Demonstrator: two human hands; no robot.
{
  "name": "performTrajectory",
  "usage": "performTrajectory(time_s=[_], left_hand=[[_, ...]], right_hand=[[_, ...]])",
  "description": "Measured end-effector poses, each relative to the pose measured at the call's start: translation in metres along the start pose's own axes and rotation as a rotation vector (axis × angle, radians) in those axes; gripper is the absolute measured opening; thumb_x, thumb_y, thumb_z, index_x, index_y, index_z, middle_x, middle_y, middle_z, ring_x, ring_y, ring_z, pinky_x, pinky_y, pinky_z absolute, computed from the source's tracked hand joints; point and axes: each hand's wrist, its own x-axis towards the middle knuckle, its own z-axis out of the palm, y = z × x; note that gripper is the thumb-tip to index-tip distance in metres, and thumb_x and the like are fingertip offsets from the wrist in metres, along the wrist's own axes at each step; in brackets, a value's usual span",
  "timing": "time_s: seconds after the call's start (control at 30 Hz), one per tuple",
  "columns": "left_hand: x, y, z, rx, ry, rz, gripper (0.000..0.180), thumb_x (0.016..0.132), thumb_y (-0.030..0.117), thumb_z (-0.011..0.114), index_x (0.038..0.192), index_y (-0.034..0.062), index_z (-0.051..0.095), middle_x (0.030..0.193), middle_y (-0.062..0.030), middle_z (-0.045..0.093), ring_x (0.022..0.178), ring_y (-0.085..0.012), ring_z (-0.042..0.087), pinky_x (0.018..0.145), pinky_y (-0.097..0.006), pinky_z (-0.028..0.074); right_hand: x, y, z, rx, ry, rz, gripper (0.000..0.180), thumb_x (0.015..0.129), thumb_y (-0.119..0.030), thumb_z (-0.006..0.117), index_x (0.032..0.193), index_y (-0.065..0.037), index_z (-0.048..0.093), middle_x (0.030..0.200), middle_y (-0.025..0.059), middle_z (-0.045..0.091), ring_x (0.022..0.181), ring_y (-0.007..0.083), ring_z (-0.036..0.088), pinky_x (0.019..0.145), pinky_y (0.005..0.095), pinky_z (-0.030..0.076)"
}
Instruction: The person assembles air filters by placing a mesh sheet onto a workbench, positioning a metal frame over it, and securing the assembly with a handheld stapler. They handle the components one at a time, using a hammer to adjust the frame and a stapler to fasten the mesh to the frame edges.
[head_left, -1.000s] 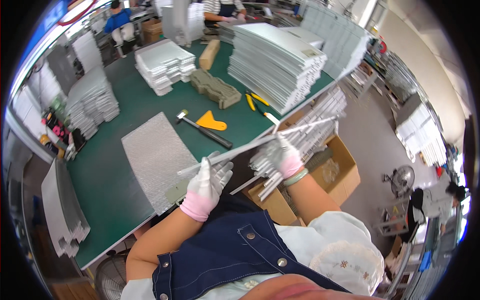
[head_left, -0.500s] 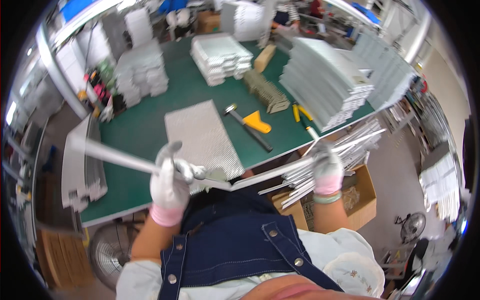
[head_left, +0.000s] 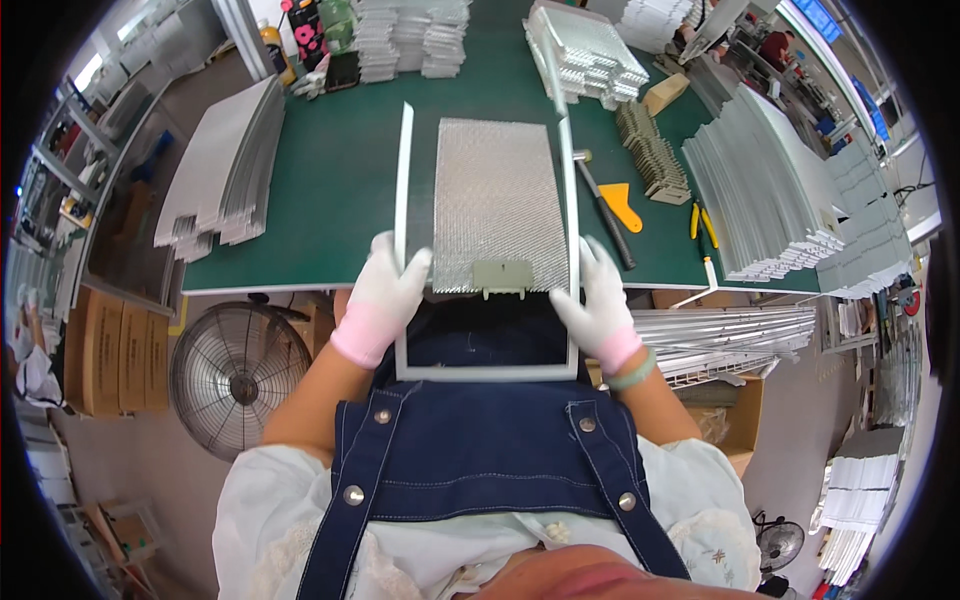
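Two gloved hands: left hand (head_left: 385,290) and right hand (head_left: 597,300), both in white gloves with pink cuffs, grip opposite sides of a slim, pale silver, three-sided metal frame (head_left: 487,374).
Left fingers: closed round the left bar, thumb along its inner side.
Right fingers: closed round the right bar, thumb pointing inward.
Frame position: near middle, its near bar in front of the dark blue denim apron (head_left: 490,450), its two side bars reaching over the green-topped bench (head_left: 335,200); how high it sits above the top, I cannot tell.
Between the bars: a rectangular silver mesh sheet (head_left: 500,195) on the bench, with a small olive-green notched plate (head_left: 503,274) at its near edge.
Right of the frame: a black-handled hammer (head_left: 610,220), beside it a flat orange scraper (head_left: 622,208); farther right, yellow-handled pliers (head_left: 704,226) near a tall stack of silver panels (head_left: 760,190).
Far right: a ridged olive-green block (head_left: 652,155) and a tan oblong block (head_left: 664,94).
Left end: a pile of long pale grey sheets (head_left: 222,170).
Below, left: a round wire-caged fan (head_left: 240,385).
Below, right: a bundle of silver metal strips (head_left: 725,333) above an open brown cardboard box (head_left: 742,430).
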Motion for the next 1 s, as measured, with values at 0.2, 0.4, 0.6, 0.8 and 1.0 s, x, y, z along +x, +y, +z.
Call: performTrajectory(time_s=[0.2,0.4,0.6,0.8,1.0], left_hand=[[0.018,-0.034,0.019,0.383,-0.04,-0.098,0.051,0.087,0.036,0.066,0.106,-0.0081,0.05,0.089,-0.0301,0.064,0.089,-0.0457,0.065,0.08,-0.049,0.053],[-0.015,-0.051,-0.007,0.458,-0.048,-0.156,0.046,0.088,0.041,0.063,0.102,-0.0023,0.058,0.09,-0.0253,0.067,0.088,-0.0403,0.066,0.078,-0.047,0.051],[-0.035,-0.077,-0.004,-0.248,-0.176,-0.335,0.029,0.094,0.027,0.064,0.091,-0.0021,0.063,0.072,-0.0038,0.06,0.064,-0.0106,0.056,0.06,-0.026,0.046],[-0.036,-0.074,0.003,-0.768,-0.205,-0.53,0.025,0.097,0.025,0.061,0.102,0.0014,0.055,0.082,-0.0077,0.061,0.067,-0.0145,0.058,0.066,-0.029,0.051],[-0.041,-0.104,-0.003,-0.813,-0.332,-0.537,0.032,0.097,0.029,0.062,0.108,0.0005,0.054,0.089,-0.0112,0.061,0.073,-0.0174,0.059,0.071,-0.032,0.051]], right_hand=[[0.013,0.034,0.071,0.055,-0.037,0.212,0.058,0.084,-0.015,0.06,0.136,0.006,0.045,0.125,0.0293,0.053,0.119,0.042,0.05,0.104,0.0439,0.041],[-0.013,0.026,0.057,0.349,0.016,0.349,0.053,0.085,-0.013,0.064,0.133,0.006,0.049,0.109,0.0269,0.062,0.102,0.0388,0.062,0.091,0.0421,0.049],[-0.04,0.008,0.062,0.889,-0.045,0.641,0.06,0.094,-0.019,0.062,0.143,0.004,0.035,0.104,0.0161,0.062,0.078,0.015,0.066,0.063,0.0301,0.057],[-0.034,0.002,0.055,1.11,-0.016,0.729,0.071,0.084,0.001,0.065,0.144,0.01,0.028,0.091,0.0121,0.061,0.072,0.0155,0.063,0.062,0.0269,0.053],[-0.031,0.004,0.052,1.0,0.04,0.787,0.063,0.081,0.0,0.067,0.136,0.009,0.036,0.089,0.0108,0.062,0.07,0.0142,0.062,0.061,0.0262,0.052]])
